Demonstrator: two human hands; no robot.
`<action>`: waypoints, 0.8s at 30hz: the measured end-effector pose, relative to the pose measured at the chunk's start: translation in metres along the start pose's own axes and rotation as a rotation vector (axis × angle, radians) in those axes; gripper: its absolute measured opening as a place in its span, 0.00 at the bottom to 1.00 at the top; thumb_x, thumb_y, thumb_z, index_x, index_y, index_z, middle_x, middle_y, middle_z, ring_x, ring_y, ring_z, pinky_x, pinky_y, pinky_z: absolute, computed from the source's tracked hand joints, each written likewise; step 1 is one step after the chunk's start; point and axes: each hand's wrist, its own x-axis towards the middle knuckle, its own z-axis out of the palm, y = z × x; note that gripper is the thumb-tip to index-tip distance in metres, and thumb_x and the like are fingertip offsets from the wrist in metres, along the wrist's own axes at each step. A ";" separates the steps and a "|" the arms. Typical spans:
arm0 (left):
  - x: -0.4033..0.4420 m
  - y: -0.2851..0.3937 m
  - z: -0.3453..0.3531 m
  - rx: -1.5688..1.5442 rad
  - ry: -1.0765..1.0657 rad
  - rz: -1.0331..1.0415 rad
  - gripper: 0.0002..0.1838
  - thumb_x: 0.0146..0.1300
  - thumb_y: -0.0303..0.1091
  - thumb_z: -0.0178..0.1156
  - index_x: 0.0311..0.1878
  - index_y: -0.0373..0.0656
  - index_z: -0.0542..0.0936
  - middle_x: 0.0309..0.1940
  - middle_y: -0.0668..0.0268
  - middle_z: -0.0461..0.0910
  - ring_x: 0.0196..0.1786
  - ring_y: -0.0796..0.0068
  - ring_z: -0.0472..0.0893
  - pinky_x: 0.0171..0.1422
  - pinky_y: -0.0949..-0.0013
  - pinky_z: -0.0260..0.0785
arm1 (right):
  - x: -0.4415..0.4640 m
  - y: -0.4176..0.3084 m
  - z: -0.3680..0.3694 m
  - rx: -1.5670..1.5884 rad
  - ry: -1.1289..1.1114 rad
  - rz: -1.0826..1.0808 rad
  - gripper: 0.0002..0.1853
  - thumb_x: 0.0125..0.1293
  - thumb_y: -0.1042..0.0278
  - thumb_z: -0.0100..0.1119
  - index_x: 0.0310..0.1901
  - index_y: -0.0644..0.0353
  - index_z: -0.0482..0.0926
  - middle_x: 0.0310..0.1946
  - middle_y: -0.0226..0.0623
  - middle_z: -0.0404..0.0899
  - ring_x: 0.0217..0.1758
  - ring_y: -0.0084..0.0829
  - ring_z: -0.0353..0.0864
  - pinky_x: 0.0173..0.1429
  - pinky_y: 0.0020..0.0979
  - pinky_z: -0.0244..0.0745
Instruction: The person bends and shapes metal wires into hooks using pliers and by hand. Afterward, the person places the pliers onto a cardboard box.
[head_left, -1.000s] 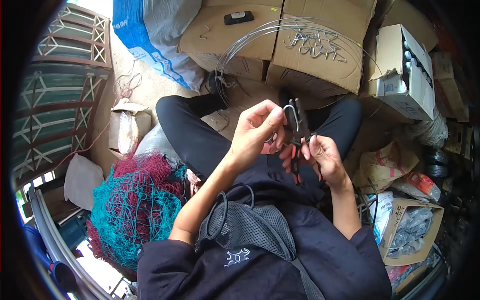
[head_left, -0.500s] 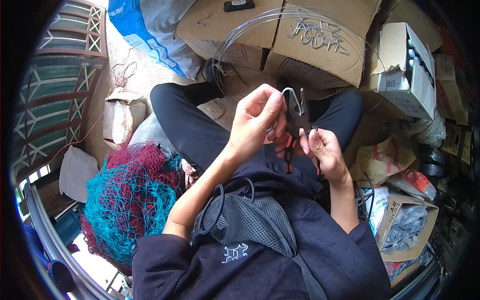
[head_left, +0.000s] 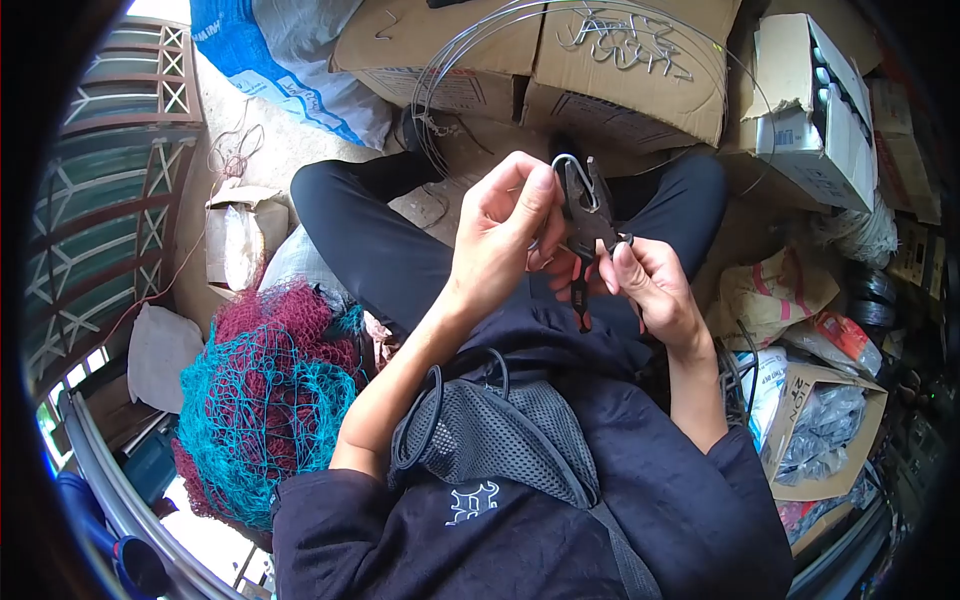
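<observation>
My left hand [head_left: 510, 225] pinches a bent grey wire [head_left: 568, 161], whose curved end arches over beside the jaws of the dark pliers [head_left: 592, 210]. In my right hand [head_left: 650, 290] are the pliers, with dark, red-marked handles and the jaws pointing up and away from me. The wire's tip lies at the jaws; whether they grip it I cannot tell. Beyond my hands, several bent wire hooks [head_left: 630, 45] lie in a heap on a cardboard box [head_left: 640, 90], and a wire coil [head_left: 440, 60] loops over the boxes.
Teal and maroon netting [head_left: 265, 400] is piled at my left, near a small open carton [head_left: 270, 225]. At my right stand an open white box [head_left: 815, 150] and a carton of grey plastic bags [head_left: 785, 450]. A blue and white sack [head_left: 290, 80] lies at the upper left.
The view has tilted, so the boxes sit higher in it. The pliers' jaws have come closer to the curved wire, and both hands remain close together.
</observation>
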 end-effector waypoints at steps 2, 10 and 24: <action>-0.002 0.003 0.002 -0.011 0.002 -0.007 0.15 0.83 0.44 0.51 0.43 0.42 0.74 0.17 0.71 0.72 0.18 0.88 0.65 0.22 0.79 0.55 | -0.001 0.001 -0.001 -0.012 -0.006 -0.008 0.26 0.82 0.47 0.50 0.35 0.66 0.75 0.37 0.43 0.85 0.43 0.29 0.87 0.46 0.29 0.82; -0.004 0.006 -0.006 -0.044 -0.046 -0.088 0.15 0.83 0.44 0.52 0.42 0.43 0.74 0.19 0.75 0.70 0.19 0.89 0.62 0.23 0.80 0.55 | -0.002 0.000 -0.005 0.054 -0.071 0.063 0.28 0.82 0.42 0.45 0.31 0.59 0.68 0.36 0.49 0.83 0.34 0.34 0.84 0.40 0.32 0.82; -0.006 0.016 -0.015 0.065 -0.090 -0.262 0.14 0.82 0.44 0.54 0.39 0.46 0.74 0.23 0.77 0.70 0.24 0.90 0.64 0.28 0.80 0.55 | -0.004 -0.010 -0.010 0.012 -0.094 0.221 0.29 0.83 0.42 0.43 0.30 0.61 0.68 0.32 0.45 0.82 0.31 0.31 0.84 0.27 0.29 0.79</action>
